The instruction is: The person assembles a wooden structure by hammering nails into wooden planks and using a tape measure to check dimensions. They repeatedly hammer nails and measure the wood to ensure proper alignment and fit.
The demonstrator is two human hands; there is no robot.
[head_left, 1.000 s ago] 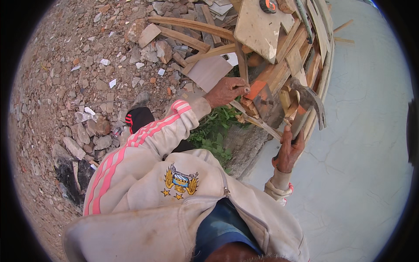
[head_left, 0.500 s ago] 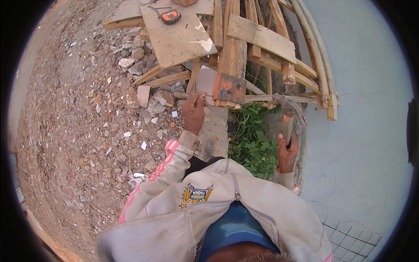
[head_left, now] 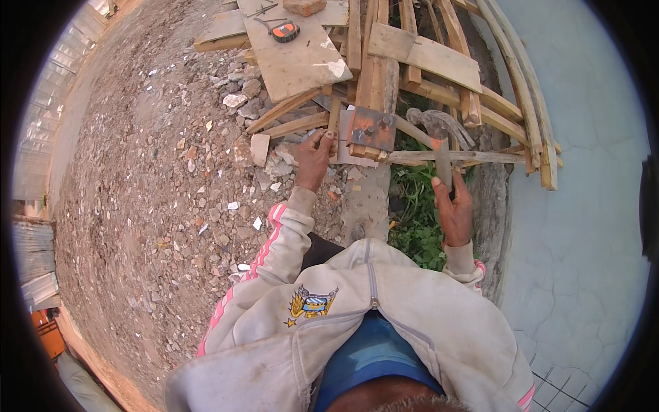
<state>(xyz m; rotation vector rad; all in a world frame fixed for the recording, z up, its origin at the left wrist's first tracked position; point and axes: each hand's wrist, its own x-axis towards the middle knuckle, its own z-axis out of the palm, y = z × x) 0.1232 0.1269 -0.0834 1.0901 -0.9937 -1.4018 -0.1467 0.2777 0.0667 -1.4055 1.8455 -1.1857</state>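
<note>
My left hand (head_left: 314, 162) is closed in a pinch on a thin, dark, nail-like rod (head_left: 341, 141), which points at a rusty metal plate (head_left: 373, 129) with knobs on its face. The plate sits over the near ends of stacked wooden beams (head_left: 371, 154). In my right hand (head_left: 454, 213) is a claw hammer (head_left: 439, 134), gripped by its handle, its head up and to the right of the plate and apart from it.
A board (head_left: 292, 65) at the far side bears an orange and black tape measure (head_left: 283, 31) and a brick piece (head_left: 304, 6). Timber (head_left: 425, 62) is piled ahead. Rubble (head_left: 199, 172) covers the left ground; green plants (head_left: 415, 230) grow near a pale surface (head_left: 570, 206) at right.
The hammer has risen and swung forward, its head now nearer the plate's level. My left hand keeps its pinch beside the plate. The whole view has shifted, showing more at the left.
</note>
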